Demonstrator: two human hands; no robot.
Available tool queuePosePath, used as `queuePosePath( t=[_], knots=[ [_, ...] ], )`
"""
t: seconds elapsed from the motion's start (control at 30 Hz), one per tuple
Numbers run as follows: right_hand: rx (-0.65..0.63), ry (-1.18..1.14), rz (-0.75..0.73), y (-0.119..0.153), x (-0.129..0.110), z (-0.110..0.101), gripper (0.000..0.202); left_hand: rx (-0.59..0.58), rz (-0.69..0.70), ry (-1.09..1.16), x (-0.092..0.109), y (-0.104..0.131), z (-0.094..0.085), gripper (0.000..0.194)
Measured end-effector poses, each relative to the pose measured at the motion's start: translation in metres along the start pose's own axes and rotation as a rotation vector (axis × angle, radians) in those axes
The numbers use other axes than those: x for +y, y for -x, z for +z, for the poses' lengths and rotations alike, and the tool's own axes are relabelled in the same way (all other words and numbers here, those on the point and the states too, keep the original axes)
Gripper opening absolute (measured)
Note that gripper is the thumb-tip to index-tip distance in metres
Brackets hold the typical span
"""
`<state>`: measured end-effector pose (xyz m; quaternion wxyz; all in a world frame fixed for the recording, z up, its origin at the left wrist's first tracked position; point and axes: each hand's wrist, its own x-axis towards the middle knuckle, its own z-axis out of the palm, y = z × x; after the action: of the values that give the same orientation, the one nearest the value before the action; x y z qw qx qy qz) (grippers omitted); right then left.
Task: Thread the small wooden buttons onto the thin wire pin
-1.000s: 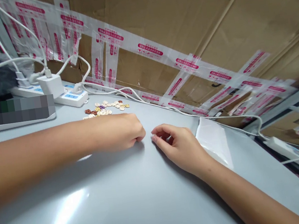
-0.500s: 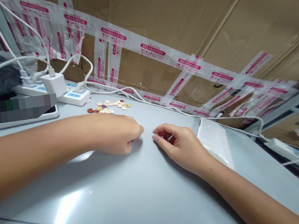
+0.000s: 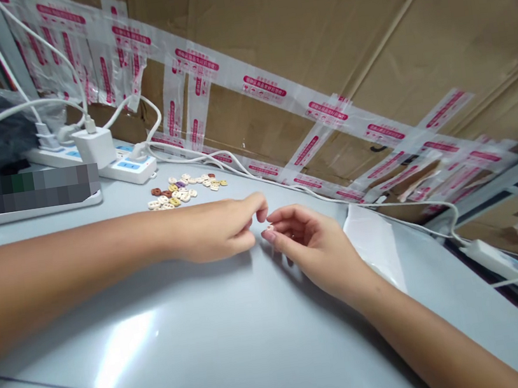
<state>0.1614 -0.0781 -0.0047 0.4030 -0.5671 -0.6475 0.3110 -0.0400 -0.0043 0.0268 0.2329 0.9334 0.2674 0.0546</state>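
My right hand (image 3: 317, 243) is raised a little over the grey table, thumb and index finger pinched on a small whitish button (image 3: 270, 228). Much of that piece is hidden by the fingertips. Close by on the left, my left hand (image 3: 223, 228) has its index finger bent forward toward it and its thumb held apart below; I see nothing between them. Beyond my left forearm lies a loose group of small buttons (image 3: 184, 195), mostly cream, with some brown, yellow and purple ones.
A white power strip (image 3: 132, 168) with a charger (image 3: 94, 146) and cables stands at back left, near a white-edged device (image 3: 44, 211). Taped cardboard (image 3: 238, 116) walls the back. Right of my hand lies a white plastic bag (image 3: 372, 239); another power strip (image 3: 515, 267) is further right.
My left hand has moved right toward my right hand, and its index finger has stretched out. More of the button group shows. The whitish piece in my right fingertips is now plainer.
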Motion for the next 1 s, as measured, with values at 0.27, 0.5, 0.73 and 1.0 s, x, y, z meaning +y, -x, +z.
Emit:
queuePosePath(
  t=[0.27, 0.5, 0.73, 1.0],
  knots=[
    [0.046, -0.182, 0.057, 0.0, -0.009, 0.001, 0.031, -0.023, 0.041, 0.328, 0.0, -0.002, 0.003, 0.026],
    [0.008, -0.241, 0.066, 0.001, -0.012, 0.003, 0.032, -0.043, -0.001, 0.401, 0.0, -0.002, 0.002, 0.027],
    [-0.001, -0.269, 0.07, 0.002, -0.012, 0.006, 0.028, -0.047, -0.022, 0.403, -0.001, -0.001, 0.003, 0.026],
    [-0.011, -0.279, 0.065, 0.003, -0.012, 0.006, 0.023, -0.048, -0.022, 0.382, -0.002, -0.001, 0.002, 0.027]
  ],
)
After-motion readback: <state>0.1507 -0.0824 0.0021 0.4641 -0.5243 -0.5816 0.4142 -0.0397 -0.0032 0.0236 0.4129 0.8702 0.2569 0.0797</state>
